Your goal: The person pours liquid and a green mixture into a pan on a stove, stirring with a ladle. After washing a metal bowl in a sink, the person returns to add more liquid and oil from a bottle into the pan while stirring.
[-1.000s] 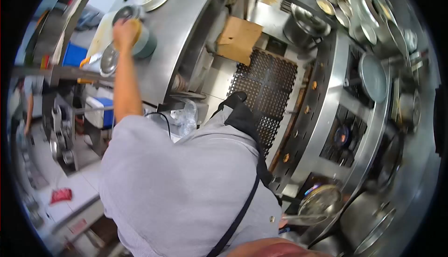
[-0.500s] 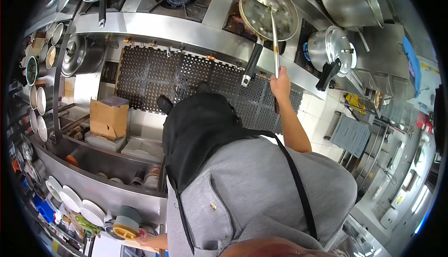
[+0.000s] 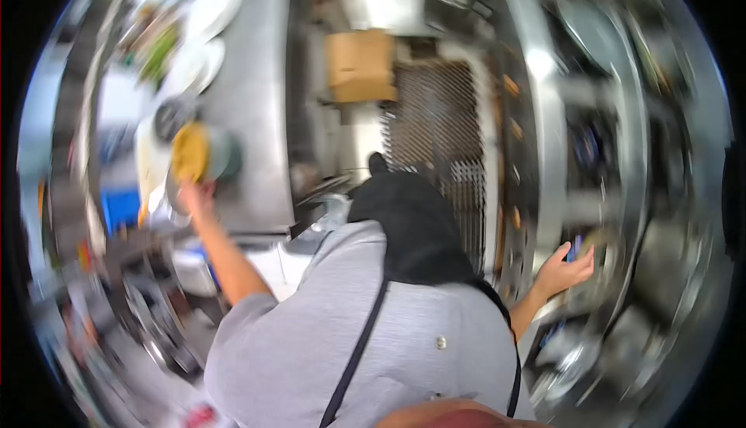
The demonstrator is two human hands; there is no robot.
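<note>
On the left counter stands a grey-green tub with a yellow top (image 3: 190, 154). My left hand (image 3: 199, 197) is at the near edge of that top, fingers curled against it, though blur hides the exact grip. On the other side, my right hand (image 3: 566, 270) is out over the stove edge, thumb and fingers apart. A small blue streak (image 3: 575, 248) shows between thumb and fingers; I cannot make out what it is. Past the fingers lies the smeared round shape of a pan (image 3: 604, 261). I cannot pick out the ladle.
White plates (image 3: 198, 67) line the left counter (image 3: 260, 117), near a green vegetable (image 3: 161, 51). Ahead on the floor are a cardboard box (image 3: 361, 67) and a black rubber mat (image 3: 435, 117). Stove burners (image 3: 584, 144) run along the right. A shiny pot (image 3: 571, 366) is at lower right.
My body and view have swung round, so the counter is now left and the stove right. My right hand has let go of the ladle. My left hand stays at the yellow-topped tub.
</note>
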